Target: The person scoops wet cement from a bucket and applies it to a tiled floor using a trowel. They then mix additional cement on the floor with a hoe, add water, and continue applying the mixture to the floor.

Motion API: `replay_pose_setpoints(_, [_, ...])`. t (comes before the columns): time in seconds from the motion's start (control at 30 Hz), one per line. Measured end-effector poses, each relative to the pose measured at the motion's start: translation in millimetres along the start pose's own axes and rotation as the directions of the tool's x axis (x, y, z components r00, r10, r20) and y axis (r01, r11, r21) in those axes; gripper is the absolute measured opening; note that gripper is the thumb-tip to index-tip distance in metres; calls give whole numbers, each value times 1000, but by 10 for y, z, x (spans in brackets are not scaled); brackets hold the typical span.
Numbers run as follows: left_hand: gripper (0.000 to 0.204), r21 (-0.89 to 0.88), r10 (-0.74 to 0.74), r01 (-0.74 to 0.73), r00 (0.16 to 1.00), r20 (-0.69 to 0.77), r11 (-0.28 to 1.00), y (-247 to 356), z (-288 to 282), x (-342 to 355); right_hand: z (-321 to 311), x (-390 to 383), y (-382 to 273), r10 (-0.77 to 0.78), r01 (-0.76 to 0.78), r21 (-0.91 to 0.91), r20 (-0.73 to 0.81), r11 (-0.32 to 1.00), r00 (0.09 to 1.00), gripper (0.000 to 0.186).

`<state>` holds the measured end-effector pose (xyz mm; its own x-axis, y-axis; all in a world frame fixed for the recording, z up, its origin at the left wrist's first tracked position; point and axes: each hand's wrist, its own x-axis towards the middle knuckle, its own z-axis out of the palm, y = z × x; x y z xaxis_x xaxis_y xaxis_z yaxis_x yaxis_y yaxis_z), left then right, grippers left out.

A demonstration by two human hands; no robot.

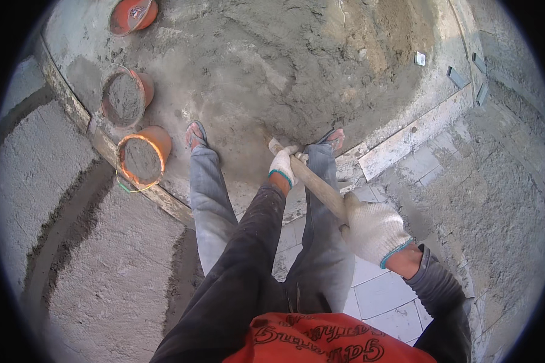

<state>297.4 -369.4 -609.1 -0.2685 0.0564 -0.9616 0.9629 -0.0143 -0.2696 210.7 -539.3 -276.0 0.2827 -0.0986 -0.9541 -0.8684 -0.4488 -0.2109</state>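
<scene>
Damp-looking grey mix covers a floor work area at 12 o'clock, edged by a board between 8 and 10 o'clock and a pale plank between 2 and 3, with rough grey ground at 8 o'clock and white tiles between 4 and 5. A person in a red top stands over it, the left hand closed around a wooden handle just above center and the right hand gripping it farther back toward 4 o'clock; both wear white knit gloves. The handle slants up from the right hand toward the mix between two sandaled feet, its far end too blurred to read. Three buckets line the left side: one red bucket at 11 o'clock, a second bucket at 10 and an orange bucket past 9, the latter two holding grey material. Three dark metal pieces lie at 2 o'clock, near one small white item.
</scene>
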Motion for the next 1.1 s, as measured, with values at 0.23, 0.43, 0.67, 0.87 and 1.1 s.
replay_pose_setpoints(0.23, [25, 120, -49, 29, 985, 167, 992, 528, -318, -956, -240, -584, -1596, 28, -25, -76, 37, 997, 999, 61])
replay_pose_setpoints(0.43, [29, -2, 127, -128, 983, 132, 992, 1436, -897, -2054, -359, -1146, -2584, -72, 73, -126, 8, 989, 997, 76])
replay_pose_setpoints(0.67, [38, 10, 587, -590, 804, 90, 807, 1864, -1140, -3446, 63, -1441, -2166, -95, 93, -73, -20, 993, 995, 73])
replay_pose_setpoints(0.87, [45, -109, 765, -760, 622, 163, 641, 2149, -1098, -2738, 933, 386, -1097, -202, 190, -69, -345, 979, 917, 49])
replay_pose_setpoints(1.1, [48, -146, 825, -815, 565, 10, 560, 2331, -904, -2705, 1298, 1861, -1063, -110, 116, -10, -410, 993, 906, 49])
